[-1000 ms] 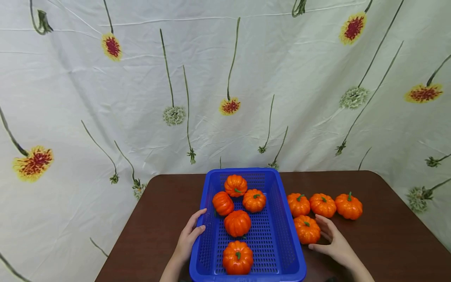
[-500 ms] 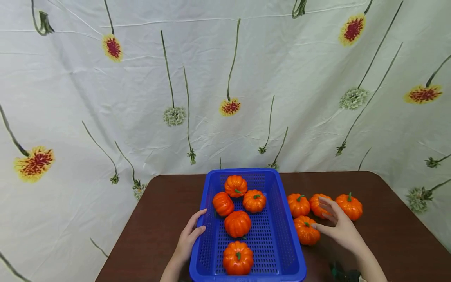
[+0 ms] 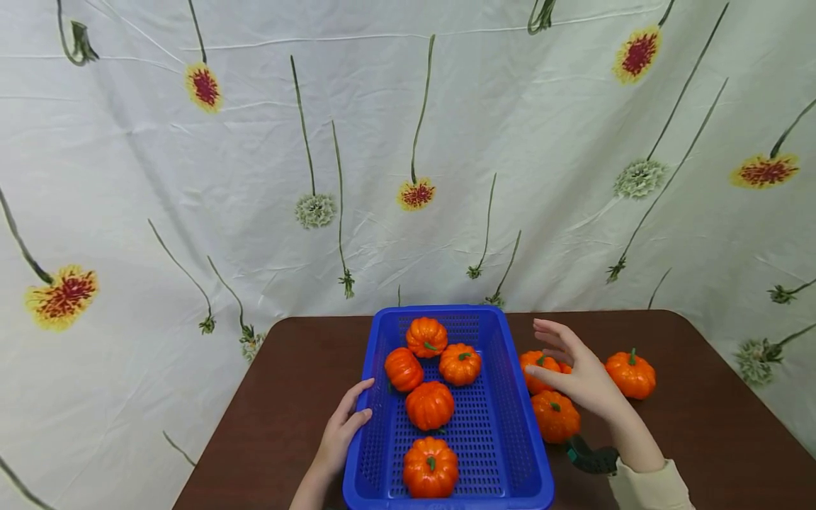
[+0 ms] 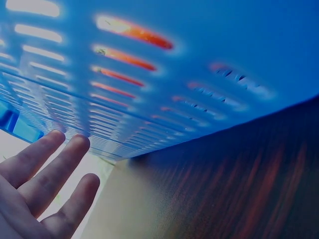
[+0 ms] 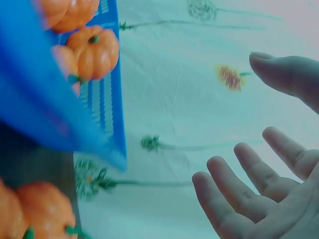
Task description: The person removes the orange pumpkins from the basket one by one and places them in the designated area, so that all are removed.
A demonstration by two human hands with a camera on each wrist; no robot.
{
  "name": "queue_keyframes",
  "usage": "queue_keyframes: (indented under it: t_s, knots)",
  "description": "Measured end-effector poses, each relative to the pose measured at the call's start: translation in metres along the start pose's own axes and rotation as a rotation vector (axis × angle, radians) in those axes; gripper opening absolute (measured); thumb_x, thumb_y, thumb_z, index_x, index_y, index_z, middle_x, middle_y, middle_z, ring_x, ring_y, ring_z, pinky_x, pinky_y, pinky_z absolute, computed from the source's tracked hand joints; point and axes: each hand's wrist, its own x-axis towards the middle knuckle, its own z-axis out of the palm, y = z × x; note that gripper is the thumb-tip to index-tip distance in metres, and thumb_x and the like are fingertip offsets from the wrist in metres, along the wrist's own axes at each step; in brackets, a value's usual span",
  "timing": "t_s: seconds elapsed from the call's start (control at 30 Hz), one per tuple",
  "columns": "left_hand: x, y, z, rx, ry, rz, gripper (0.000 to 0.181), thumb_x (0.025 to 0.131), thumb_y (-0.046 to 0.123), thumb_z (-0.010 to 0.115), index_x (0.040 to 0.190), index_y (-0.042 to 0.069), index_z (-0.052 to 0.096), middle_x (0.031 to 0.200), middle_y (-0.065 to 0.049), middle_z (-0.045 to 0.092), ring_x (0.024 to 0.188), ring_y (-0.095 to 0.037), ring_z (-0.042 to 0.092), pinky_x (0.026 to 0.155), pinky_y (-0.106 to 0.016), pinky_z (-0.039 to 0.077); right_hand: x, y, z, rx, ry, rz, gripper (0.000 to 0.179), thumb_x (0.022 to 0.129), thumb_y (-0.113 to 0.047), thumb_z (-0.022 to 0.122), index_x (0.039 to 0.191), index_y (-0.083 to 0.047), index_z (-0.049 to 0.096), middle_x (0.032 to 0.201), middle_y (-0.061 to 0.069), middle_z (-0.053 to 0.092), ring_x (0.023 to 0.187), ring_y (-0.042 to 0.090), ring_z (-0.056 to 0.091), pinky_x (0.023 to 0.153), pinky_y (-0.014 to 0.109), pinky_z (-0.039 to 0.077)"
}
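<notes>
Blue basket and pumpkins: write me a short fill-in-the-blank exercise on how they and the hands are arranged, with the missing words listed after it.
1. The number of pumpkins inside the basket is ____.
2. In the head view, the other pumpkins lie outside the basket, on its ____ side.
3. The hand at the opposite side of the basket is the person's ____ hand.
4. The right hand is holding ____.

Missing words: five; right; left; nothing.

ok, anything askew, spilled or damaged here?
Minor only: in the blue basket, the left pumpkin looks tipped on its side, and the middle pumpkin has its stem low at the base. Odd next to the nearest pumpkin, whose stem faces up. No spill or damage visible.
</notes>
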Motion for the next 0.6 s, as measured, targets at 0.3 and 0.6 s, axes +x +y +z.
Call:
queue_keyframes:
  t_s: [0.3, 0.6]
  knots:
    - [0.000, -0.001, 0.000, 0.011, 0.004, 0.008, 0.043, 0.092, 0.004, 0.048, 0.135, 0.005, 0.045, 0.130, -0.022, 0.049, 0.097, -0.028, 0.057, 0.075, -0.035, 0.051, 0.027, -0.024, 0.029, 0.045, -0.103, -0.044, 0.065, 0.083, -0.023, 0.072, 0.139, -0.013, 0.039, 0.139, 0.014, 0.042, 0.125, 0.033, 0.042, 0.098, 0.051, 0.036]
    - [-0.001, 0.000, 0.000, 0.003, 0.002, 0.005, 0.043, 0.092, 0.005, 0.048, 0.135, 0.006, 0.045, 0.128, -0.023, 0.050, 0.095, -0.031, 0.058, 0.074, -0.036, 0.052, 0.043, -0.035, 0.066, 0.081, -0.252, -0.068, 0.062, 0.086, -0.020, 0.069, 0.139, -0.009, 0.040, 0.140, 0.015, 0.041, 0.125, 0.034, 0.042, 0.099, 0.053, 0.034]
